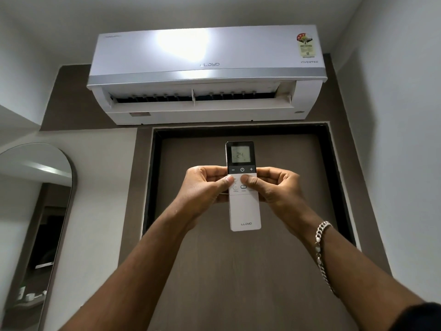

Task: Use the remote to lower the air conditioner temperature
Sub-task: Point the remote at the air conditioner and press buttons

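A white remote with a dark top section is held upright in front of me, its screen reading 24. My left hand grips its left side and my right hand grips its right side. Both thumbs rest on the white button area just below the dark strip with the minus, power and plus keys. The white wall-mounted air conditioner hangs above, with its louvre flap open.
A brown door in a dark frame stands right behind the remote. An arched mirror leans on the left wall. White walls close in on both sides. A chain bracelet is on my right wrist.
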`<state>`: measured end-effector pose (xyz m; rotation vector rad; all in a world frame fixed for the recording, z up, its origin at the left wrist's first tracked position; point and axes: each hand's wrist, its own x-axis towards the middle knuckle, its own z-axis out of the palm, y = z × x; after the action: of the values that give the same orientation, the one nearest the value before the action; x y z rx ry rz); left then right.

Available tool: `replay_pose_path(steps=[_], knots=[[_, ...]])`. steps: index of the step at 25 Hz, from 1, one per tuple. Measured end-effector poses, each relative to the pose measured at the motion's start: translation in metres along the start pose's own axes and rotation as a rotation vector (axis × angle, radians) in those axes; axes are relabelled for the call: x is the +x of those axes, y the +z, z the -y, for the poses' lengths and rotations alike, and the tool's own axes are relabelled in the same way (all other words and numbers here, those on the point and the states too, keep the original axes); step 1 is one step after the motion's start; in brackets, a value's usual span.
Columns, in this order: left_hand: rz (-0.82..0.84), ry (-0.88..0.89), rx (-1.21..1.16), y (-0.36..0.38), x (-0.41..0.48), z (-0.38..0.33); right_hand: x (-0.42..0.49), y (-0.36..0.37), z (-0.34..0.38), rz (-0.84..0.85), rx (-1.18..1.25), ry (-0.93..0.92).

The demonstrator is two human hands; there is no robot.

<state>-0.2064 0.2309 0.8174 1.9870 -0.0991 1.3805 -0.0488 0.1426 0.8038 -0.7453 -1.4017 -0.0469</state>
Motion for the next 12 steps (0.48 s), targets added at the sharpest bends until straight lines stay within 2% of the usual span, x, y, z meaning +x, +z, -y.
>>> replay_pose_path(steps=[12], knots=[[0.050, -0.003, -0.031, -0.0051, -0.0051, -0.0052, -0.0078, 0.0028, 0.0027, -0.018, 0.024, -0.003]])
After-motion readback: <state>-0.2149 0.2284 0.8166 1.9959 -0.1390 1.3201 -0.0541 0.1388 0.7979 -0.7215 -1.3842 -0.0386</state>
